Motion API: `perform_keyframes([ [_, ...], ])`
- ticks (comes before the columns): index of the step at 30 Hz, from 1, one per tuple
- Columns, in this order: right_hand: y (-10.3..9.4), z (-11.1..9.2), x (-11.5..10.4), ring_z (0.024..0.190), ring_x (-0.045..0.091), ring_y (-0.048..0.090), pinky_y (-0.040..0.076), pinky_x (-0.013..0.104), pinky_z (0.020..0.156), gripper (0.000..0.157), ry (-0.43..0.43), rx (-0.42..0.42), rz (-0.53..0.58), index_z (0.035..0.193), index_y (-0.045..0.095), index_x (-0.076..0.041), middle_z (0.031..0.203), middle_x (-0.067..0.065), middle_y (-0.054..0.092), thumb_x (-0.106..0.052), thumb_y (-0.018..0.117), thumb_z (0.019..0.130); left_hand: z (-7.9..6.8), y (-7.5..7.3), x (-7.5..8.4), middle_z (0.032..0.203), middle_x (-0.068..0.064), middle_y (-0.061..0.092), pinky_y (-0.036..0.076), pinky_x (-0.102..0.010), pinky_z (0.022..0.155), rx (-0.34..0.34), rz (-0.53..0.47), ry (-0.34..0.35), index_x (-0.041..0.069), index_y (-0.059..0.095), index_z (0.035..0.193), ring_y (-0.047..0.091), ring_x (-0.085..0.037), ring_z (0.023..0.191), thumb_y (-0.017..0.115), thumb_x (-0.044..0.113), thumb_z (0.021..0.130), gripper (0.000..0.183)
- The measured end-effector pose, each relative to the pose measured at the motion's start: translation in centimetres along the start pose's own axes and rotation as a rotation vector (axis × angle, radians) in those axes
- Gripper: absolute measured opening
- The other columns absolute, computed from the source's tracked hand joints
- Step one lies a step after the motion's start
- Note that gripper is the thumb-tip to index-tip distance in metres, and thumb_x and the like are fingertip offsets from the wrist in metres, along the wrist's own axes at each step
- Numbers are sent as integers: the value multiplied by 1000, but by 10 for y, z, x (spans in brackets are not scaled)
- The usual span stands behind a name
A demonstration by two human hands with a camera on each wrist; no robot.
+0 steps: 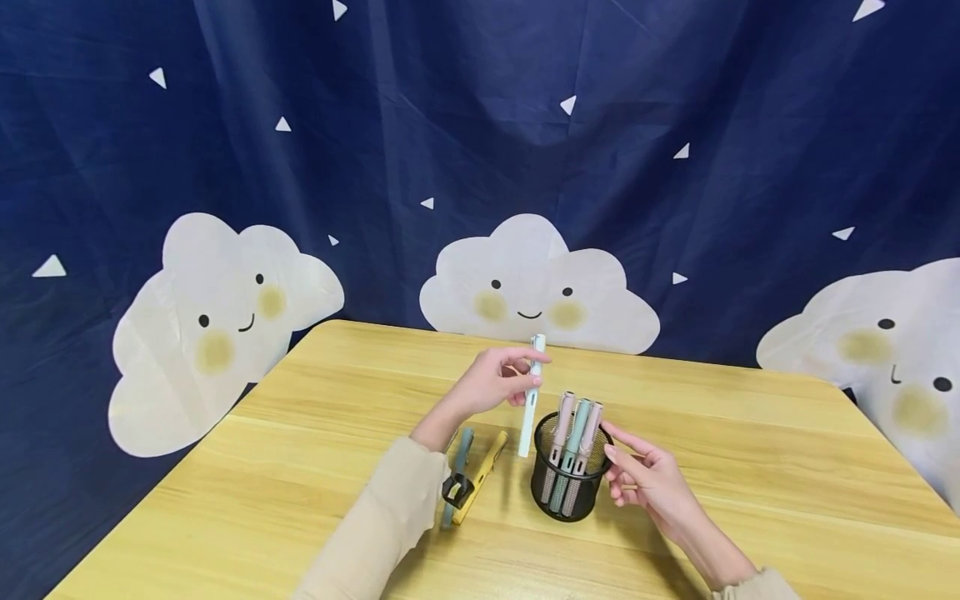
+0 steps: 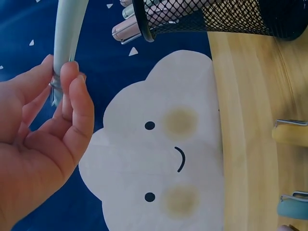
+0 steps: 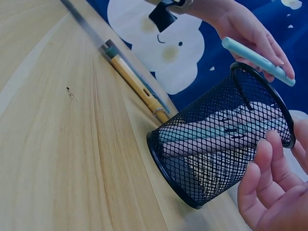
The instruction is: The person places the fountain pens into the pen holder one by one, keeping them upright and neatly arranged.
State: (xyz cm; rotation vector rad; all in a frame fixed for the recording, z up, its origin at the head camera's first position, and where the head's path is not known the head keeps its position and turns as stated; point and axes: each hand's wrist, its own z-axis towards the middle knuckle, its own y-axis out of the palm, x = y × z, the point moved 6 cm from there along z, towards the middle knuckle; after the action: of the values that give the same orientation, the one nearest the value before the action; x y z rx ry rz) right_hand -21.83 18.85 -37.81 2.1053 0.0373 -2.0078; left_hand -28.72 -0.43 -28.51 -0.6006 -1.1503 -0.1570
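Pale-blue pen point(image 1: 529, 410), any lettering too small to read, tilts near mesh cup point(image 1: 587, 493).

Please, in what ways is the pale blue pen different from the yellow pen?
The left hand holds the pale blue pen; the yellow pen lies on the table. The pale blue pen is nearly upright, the yellow pen flat. Both are slim, with a clip.

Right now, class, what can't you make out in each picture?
Head view: middle of the blue pen, hidden behind the black device.
Left wrist view: far end of the pale pen, cut off by the top edge.
Right wrist view: dark mark on the tabletop, too small to identify.
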Motion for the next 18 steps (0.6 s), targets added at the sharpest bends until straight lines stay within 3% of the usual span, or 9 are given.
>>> perform_keyframes([
  [8, 0, 0, 0, 50, 11, 52, 46, 21, 48, 30, -3, -3, -4, 105, 60, -38, 65, 6, 56, -13, 56, 88, 3, 0, 7, 79, -11, 56, 52, -30, 53, 160, 12, 69, 10, 51, 125, 57, -20, 55, 61, 1, 83, 44],
  [14, -1, 0, 0, 50, 12, 52, 46, 21, 48, 30, 1, 2, -5, 104, 60, -38, 65, 6, 57, -13, 56, 88, 3, 3, 10, 79, -10, 56, 52, -30, 53, 193, 36, 99, 19, 40, 135, 58, -30, 56, 62, 0, 82, 61],
  [18, -1, 0, 0, 50, 12, 52, 46, 22, 48, 30, 5, 5, -5, 104, 59, -38, 65, 6, 57, -13, 56, 88, 2, 5, 11, 77, -10, 57, 52, -26, 53, 195, 78, 112, 19, 33, 139, 58, -27, 54, 64, -1, 80, 69],
])
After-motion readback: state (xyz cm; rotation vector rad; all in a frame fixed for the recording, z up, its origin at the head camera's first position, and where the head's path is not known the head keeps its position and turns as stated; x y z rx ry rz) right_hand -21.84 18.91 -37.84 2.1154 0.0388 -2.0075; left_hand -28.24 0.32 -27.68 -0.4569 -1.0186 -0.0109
